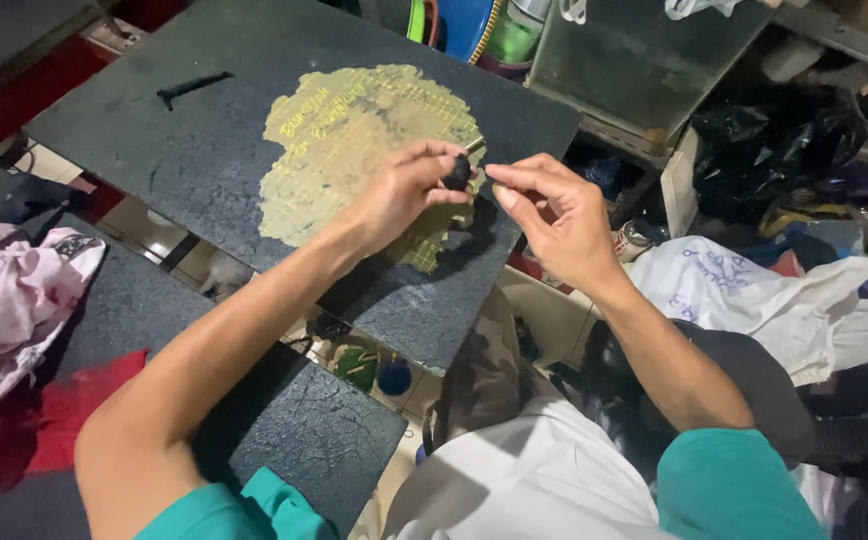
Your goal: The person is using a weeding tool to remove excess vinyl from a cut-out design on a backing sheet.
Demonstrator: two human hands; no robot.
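My left hand (406, 190) pinches a small dark round object (457, 173) between thumb and fingers, with a short tan stick end (475, 146) poking out above it. My right hand (552, 215) is close beside it on the right, thumb and forefinger pinched together near the dark object; whether they hold something thin I cannot tell. Both hands hover over the right part of a dark cutting mat (204, 150), whose middle is worn to a yellowish patch (339, 140) with grid lines.
A second dark board (294, 420) lies lower left, with pink cloth (4, 300) and red cloth (64, 420) beside it. A small black strip (192, 87) rests on the mat. White bags (764, 295), black bags (769, 150) and clutter crowd the right.
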